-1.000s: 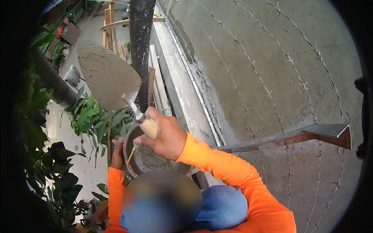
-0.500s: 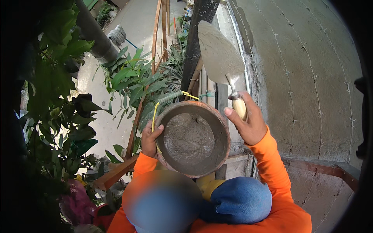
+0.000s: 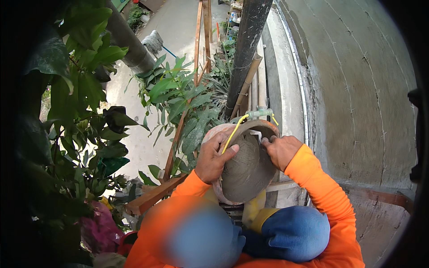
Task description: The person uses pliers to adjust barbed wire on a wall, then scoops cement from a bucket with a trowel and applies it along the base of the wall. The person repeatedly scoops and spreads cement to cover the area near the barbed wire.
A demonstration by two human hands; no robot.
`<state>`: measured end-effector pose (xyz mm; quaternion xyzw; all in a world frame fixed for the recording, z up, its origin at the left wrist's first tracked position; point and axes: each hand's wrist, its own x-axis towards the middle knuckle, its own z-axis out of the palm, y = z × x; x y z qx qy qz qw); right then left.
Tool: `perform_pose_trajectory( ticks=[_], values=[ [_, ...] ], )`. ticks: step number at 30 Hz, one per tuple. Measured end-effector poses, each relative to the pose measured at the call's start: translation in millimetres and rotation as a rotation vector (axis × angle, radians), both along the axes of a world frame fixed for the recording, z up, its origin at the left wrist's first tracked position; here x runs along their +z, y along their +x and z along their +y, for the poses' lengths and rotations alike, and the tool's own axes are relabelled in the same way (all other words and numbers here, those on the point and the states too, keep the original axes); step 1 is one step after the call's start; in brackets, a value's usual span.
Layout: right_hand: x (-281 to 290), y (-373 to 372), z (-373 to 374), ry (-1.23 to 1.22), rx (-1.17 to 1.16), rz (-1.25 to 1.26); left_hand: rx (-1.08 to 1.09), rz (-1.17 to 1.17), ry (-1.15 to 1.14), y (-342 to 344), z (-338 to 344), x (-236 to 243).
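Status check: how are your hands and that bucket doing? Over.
Left hand gripping bucket rim. Right hand closed around trowel. Bucket tilted, grey mix inside. Yellow cord close to left hand.

1) A grey mop head [image 3: 153, 42] with a blue handle [image 3: 169, 52] is just beside a thick grey post [image 3: 129, 39]
2) A dark pole [image 3: 248, 47], speckled with white, appears slanted in the upper middle
3) Green leaves [image 3: 91, 91] hang thickly along the left side
4) A pink bag [image 3: 101, 227] is found at the lower left
5) Several strands of barbed wire [image 3: 377, 91] run down the right side
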<state>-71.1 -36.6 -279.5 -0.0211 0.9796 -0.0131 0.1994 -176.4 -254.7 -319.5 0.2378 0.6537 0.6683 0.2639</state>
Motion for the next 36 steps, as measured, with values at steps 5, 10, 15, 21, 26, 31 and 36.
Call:
perform_pose_trajectory(
  ticks=[5, 10, 15, 21, 26, 31, 36],
  values=[
    [18, 9, -21, -0.085, 0.216, 0.025, -0.132, -0.140, -0.030, -30, 12, -12],
    [56, 29, -7, -0.205, 0.099, -0.046, -0.075, -0.086, -0.084, -37, 6, -14],
    [20, 47, -10, -0.082, -0.117, -0.092, -0.077, -0.116, -0.010, -28, 19, -13],
    [30, 122, 13, -0.230, -0.138, 0.054, -0.035, -0.273, -0.017, -48, 19, -19],
    [6, 148, 23, 0.019, -0.423, 0.299, -0.060, -0.266, 0.027, -42, 29, -17],
    [-41, 158, 8, 0.106, -0.335, 0.319, -0.057, -0.210, 0.003, -25, 54, -11],
    [-70, 157, -17, -0.147, -0.396, 0.295, 0.059, -0.143, -0.013, -13, 71, -11]
  ],
)
